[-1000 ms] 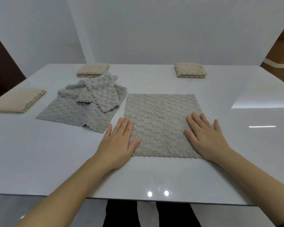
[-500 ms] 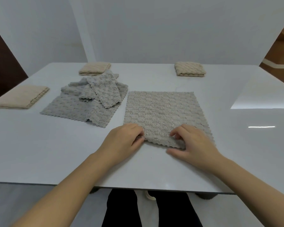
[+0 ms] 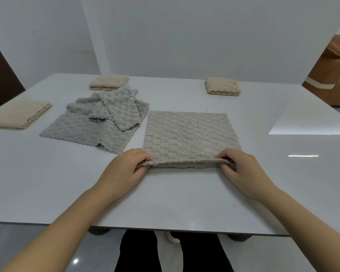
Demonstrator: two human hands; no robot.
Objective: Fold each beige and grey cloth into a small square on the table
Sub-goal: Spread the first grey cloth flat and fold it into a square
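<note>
- Cloth (image 3: 190, 134) of greyish-beige nubbly fabric, square in shape, lay spread on the glossy white desk (image 3: 185, 203) straight in front of the person. Only its near edge was raised off the surface.
- Left hand (image 3: 124, 169) pinched the near left corner, its fingers curled over the hem. The fingertips were tucked into the fabric and could not be seen.
- Right hand (image 3: 241, 169) pinched the near right corner in the same way, with its thumb partly hidden under the lifted edge.
- Loose heap of grey textured cloths (image 3: 98, 124) lay just left of the spread cloth, so overlapped that they could not be counted.
- Folded beige cloth at the desk's left side (image 3: 18, 116) was clipped by the frame edge.
- Second folded beige cloth (image 3: 108, 83) sat behind the heap, which covered its near right corner.
- Third folded beige cloth (image 3: 222, 86) lay at the far right, well apart from the rest.
- Brown sofa (image 3: 334, 75) was cut off at the right edge.
- Dark trouser legs (image 3: 204, 254) showed below the desk, their upper part hidden.
</note>
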